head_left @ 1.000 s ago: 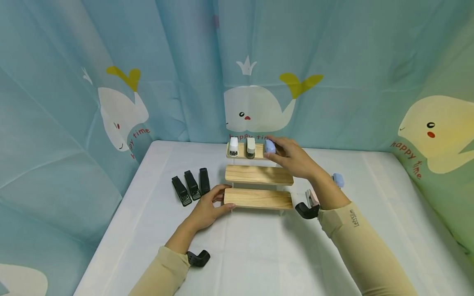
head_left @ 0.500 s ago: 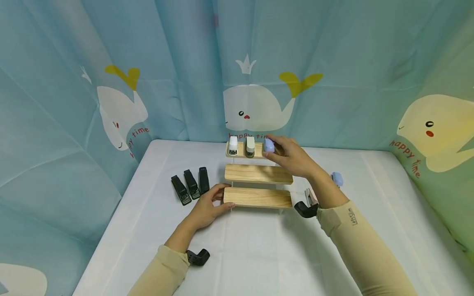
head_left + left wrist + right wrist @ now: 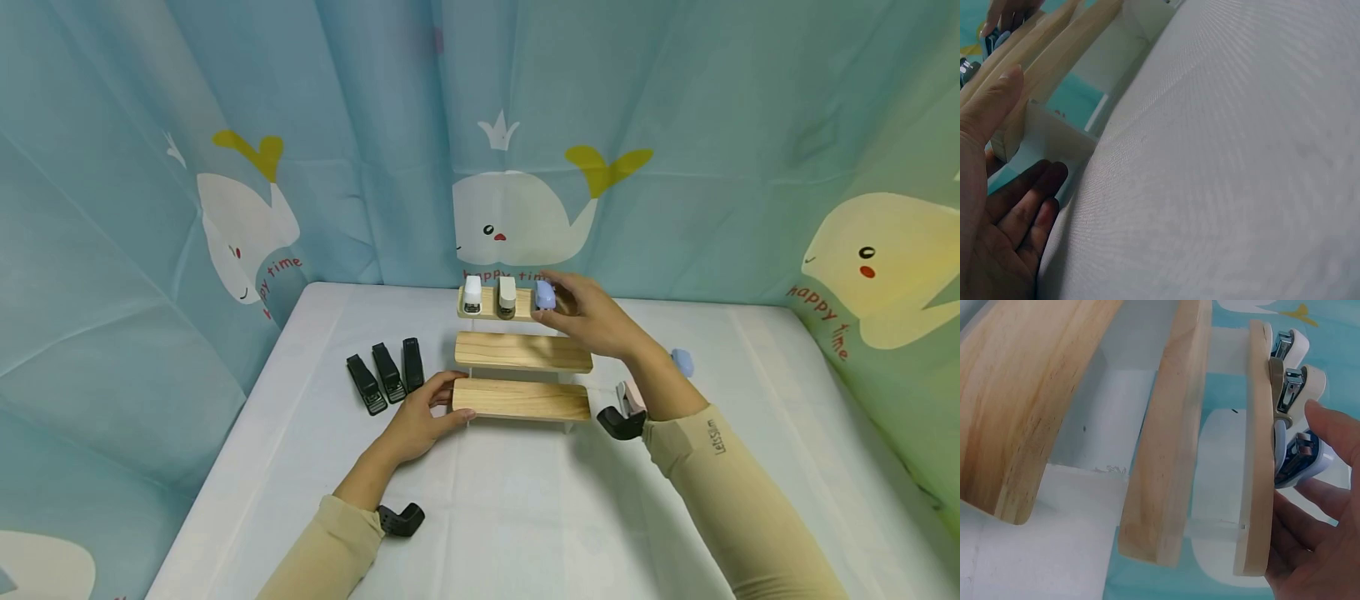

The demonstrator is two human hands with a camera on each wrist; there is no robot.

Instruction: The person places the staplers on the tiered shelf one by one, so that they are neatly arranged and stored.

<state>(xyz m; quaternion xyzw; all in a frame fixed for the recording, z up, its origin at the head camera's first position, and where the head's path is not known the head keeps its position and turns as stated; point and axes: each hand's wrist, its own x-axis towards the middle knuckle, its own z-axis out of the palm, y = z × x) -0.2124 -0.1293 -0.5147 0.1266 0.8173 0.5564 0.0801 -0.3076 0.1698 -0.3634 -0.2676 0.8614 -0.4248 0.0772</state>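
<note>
A three-step wooden display rack [image 3: 523, 353] stands mid-table on clear supports. On its top step sit a white mini stapler [image 3: 472, 293], a beige one [image 3: 507, 295] and a blue mini stapler [image 3: 544, 294], side by side. My right hand [image 3: 596, 318] pinches the blue stapler at the step's right end, thumb in front and index finger behind. In the right wrist view its metal mouth [image 3: 1304, 447] faces the camera. My left hand [image 3: 420, 423] holds the left end of the lowest step [image 3: 521, 398], thumb along the front edge. Its lower fingers [image 3: 1019, 219] extend beside the clear support.
Several black staplers [image 3: 387, 373] lie in a row left of the rack. Right of it, partly behind my right forearm, are a pink stapler [image 3: 634, 398] and another blue stapler [image 3: 682, 362]. A whale-print curtain [image 3: 405, 167] hangs behind the white table [image 3: 510, 525].
</note>
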